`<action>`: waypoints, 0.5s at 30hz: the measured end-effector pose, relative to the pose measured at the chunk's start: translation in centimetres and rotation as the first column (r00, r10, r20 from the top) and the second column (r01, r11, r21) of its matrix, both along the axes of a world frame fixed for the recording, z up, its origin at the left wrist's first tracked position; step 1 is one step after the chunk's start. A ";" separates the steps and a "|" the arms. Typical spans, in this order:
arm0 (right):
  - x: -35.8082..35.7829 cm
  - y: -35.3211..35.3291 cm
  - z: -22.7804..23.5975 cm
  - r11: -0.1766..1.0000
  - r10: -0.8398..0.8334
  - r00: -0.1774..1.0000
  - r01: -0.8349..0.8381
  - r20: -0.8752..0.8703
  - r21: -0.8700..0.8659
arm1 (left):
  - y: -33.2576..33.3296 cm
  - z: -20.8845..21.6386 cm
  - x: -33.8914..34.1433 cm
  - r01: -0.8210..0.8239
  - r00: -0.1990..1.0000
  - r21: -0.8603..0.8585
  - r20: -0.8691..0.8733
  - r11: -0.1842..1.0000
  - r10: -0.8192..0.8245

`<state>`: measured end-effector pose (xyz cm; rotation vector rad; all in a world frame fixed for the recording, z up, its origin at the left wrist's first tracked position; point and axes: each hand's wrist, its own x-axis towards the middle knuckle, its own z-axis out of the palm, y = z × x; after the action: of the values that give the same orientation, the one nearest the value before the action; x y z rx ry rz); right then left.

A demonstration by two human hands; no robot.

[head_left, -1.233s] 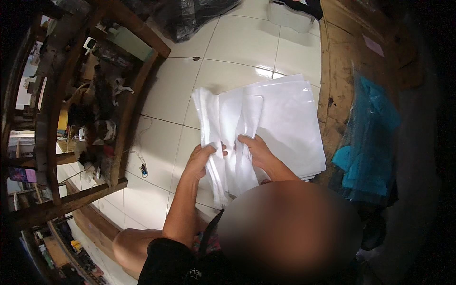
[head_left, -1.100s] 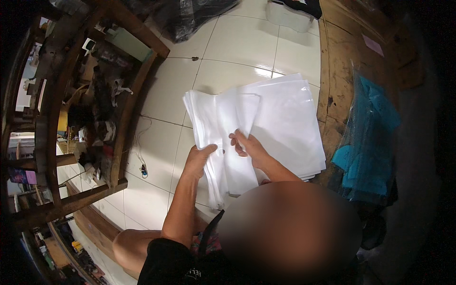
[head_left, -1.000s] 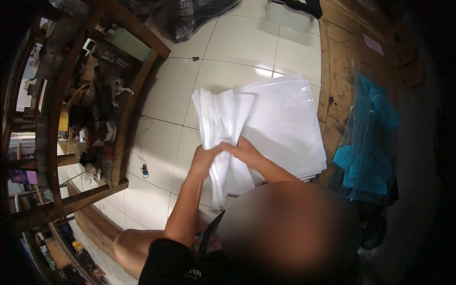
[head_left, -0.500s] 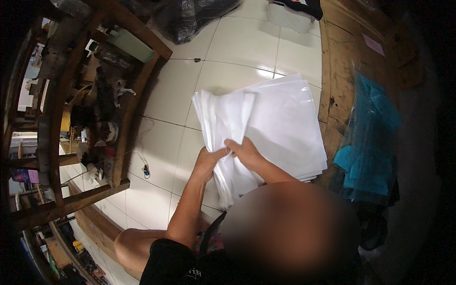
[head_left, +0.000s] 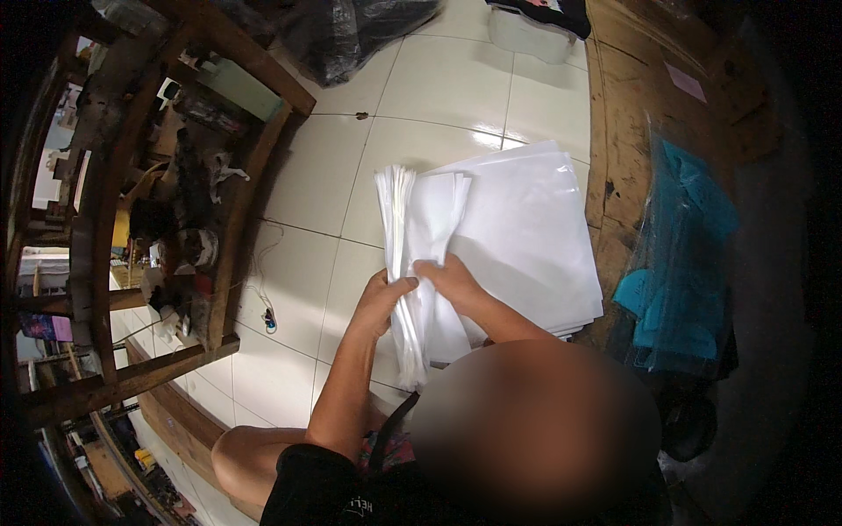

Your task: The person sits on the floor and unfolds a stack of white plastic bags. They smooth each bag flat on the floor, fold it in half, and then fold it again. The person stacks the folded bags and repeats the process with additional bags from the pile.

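Note:
In front of me I hold a gathered bundle of thin white plastic sheets (head_left: 396,215), its edges fanned at the far end. My left hand (head_left: 377,302) is closed round the left side of the bundle, thumb on top. Close beside it, my right hand (head_left: 449,282) pinches the sheets' folded right part, which flares out beyond the fingers. Under and to the right lies a flat stack of larger white translucent sheets (head_left: 531,223) on the tiled floor.
A dark wooden shelf frame (head_left: 263,167) with clutter stands at left. On the right, a wooden board (head_left: 614,131) borders the floor, with turquoise material in clear plastic (head_left: 680,263) on it. Far off are a black plastic bag (head_left: 351,39) and a pale tub (head_left: 531,35).
The left part of the bundle has turned more upright and drawn together, showing its layered edges. Both hands stay nearly in place and keep their hold.

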<state>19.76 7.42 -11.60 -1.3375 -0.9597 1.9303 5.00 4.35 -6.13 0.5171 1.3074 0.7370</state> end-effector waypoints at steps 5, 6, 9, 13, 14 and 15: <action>2.9 0.9 0.5 0.962 -0.135 0.956 0.063 -0.261 -0.267 | 0.0 -0.5 -2.0 -0.162 0.977 -0.078 0.130 0.984 0.171; 3.3 1.1 1.0 0.956 -0.107 0.949 0.016 -0.295 -0.294 | 0.0 -0.3 -2.1 -0.143 0.986 -0.081 0.079 0.986 0.149; 1.7 0.8 3.5 0.989 0.028 0.987 -0.051 -0.157 -0.142 | 0.0 0.2 -1.7 -0.151 0.988 -0.095 -0.057 0.984 0.146; -0.5 0.0 1.0 0.997 0.076 0.993 -0.076 -0.087 0.007 | 0.0 0.0 0.3 -0.137 0.989 0.006 -0.052 0.991 0.137; -0.7 -0.1 0.4 0.998 0.058 0.990 -0.060 -0.128 -0.008 | 0.0 -0.1 0.4 -0.142 0.989 0.003 -0.040 0.990 0.142; -0.3 0.3 1.8 0.990 0.027 0.988 -0.047 -0.149 -0.132 | -0.2 -0.2 0.1 -0.160 0.986 -0.003 -0.037 0.987 0.160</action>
<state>19.42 7.77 -9.75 -1.2380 -0.7990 2.1227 5.07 4.17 -6.32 0.4259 1.3969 0.8599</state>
